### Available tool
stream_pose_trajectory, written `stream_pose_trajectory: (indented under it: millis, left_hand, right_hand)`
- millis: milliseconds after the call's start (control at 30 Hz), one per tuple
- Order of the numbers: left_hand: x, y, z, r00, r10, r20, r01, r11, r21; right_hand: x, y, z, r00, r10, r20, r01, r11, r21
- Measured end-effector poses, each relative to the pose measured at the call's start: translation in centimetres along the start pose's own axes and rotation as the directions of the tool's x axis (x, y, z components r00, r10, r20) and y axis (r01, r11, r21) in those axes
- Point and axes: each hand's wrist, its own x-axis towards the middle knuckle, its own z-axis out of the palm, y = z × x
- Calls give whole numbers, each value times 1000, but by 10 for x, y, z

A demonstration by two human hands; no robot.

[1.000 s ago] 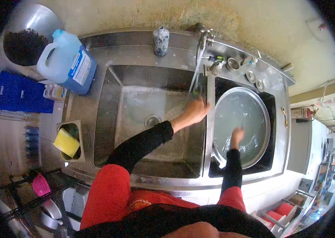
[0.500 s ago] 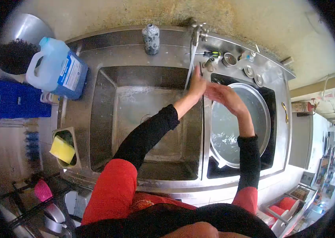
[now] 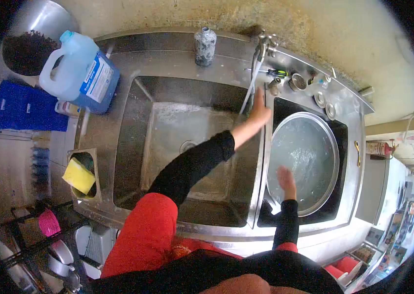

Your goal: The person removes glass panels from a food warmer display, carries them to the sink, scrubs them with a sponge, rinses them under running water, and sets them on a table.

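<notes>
So the right hand (image 3: 286, 181) has dropped away from the left hand (image 3: 260, 115) since half a second ago, and now they're well apart. Left to right: yellow sponge (image 3: 78, 176) in a steel tub (image 3: 97, 169), sink basin (image 3: 207, 166), then the left hand near the tap's stream (image 3: 252, 85), fingers straight and not gripping anything I can see (can't tell if it's touching the water). Right hand's blurry but looks loose and gripless, over the near-left part of the round, water-filled pot (image 3: 337, 161), which lies right of the left hand, no real long axis, so the right is nearer.
</notes>
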Motion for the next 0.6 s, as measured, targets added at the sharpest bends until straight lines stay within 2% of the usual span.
stream_pose_trajectory:
  millis: [33, 67, 133, 200, 233, 267, 300, 333, 367, 400, 433, 467, 500, 533, 567, 600]
  left_hand:
    - [7, 1, -1, 1000, -4, -18, 4, 1000, -29]
    - [0, 2, 0, 996, 68, -61, -67, 998, 15]
    - [-29, -2, 5, 982, 162, -94, -151, 981, 120]
    - [-45, -11, 13, 990, 131, -54, -118, 974, 193]
    - [-45, -5, 10, 995, 99, -19, -93, 974, 205]
    - [-29, -11, 8, 998, 49, 29, -49, 999, 1]
    - [-18, -1, 2, 999, 24, 48, -19, 994, -108]
    - [-6, 8, -4, 998, -2, 66, 16, 977, -213]
    - [-10, 14, -6, 997, 77, 1, -76, 992, -99]
    - [-25, 13, -12, 997, 72, -31, -72, 997, 5]
    - [-52, 11, -14, 996, 71, -47, -65, 991, 114]
    - [-81, 11, -20, 999, -41, -4, 42, 994, 97]
    - [-114, 12, -28, 987, -153, 42, 149, 985, 87]
    - [-144, 14, -38, 962, -244, 120, 242, 970, 32]
    - [-175, -15, -41, 975, -204, 83, 204, 979, 13]
    - [-203, -10, -53, 966, -237, 102, 250, 958, -143]
  right_hand:
    - [-2, 19, 8, 998, -65, -18, 45, 835, -549]
    - [-2, 82, 55, 974, -62, 220, 222, 491, -842]
    - [-12, 166, 123, 956, 210, 206, 98, 434, -896]
    - [-35, 278, 186, 945, 315, 90, 107, -37, -994]
    - [-30, 297, 191, 929, 314, 197, 244, -117, -963]
    - [-28, 316, 204, 918, 371, 136, 271, -339, -901]
    - [-31, 331, 209, 917, 338, 210, 356, -460, -814]
    - [-30, 329, 208, 922, 304, 240, 360, -443, -821]
    - [-28, 323, 205, 924, 270, 269, 366, -426, -828]
    - [-28, 300, 194, 926, 261, 274, 365, -422, -830]
    - [-31, 253, 174, 928, 72, 365, 363, -392, -845]
    - [-31, 206, 153, 895, -116, 430, 365, -365, -857]
    - [-28, 157, 129, 826, -379, 418, 261, -399, -879]
    - [-12, 71, 89, 700, -558, 446, 141, -504, -852]
    - [9, -42, 22, 527, -576, 624, -27, -746, -665]
    - [6, -102, -37, 551, -541, 636, -556, -806, -204]
